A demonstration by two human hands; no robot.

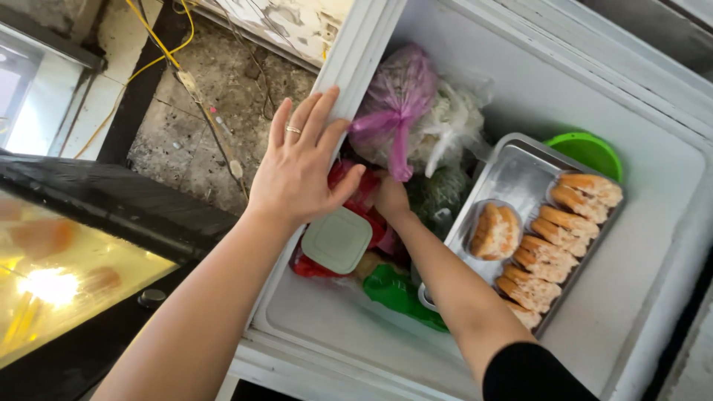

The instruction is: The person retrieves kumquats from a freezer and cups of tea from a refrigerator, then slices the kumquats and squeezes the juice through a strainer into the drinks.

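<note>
I look down into an open white chest freezer. My left hand, with a ring on one finger, lies flat on the freezer's left rim, fingers spread and holding nothing. My right hand reaches down inside among the bags, just under a knotted purple plastic bag and against a red bag. Its fingers are hidden behind the bags and my left hand. A pale green lidded tub sits right below my left hand.
A metal tray of orange breaded pieces fills the freezer's right side, with a green bowl behind it. A white bag, a dark leafy bag and a green bag lie around. A lit glass display case stands left.
</note>
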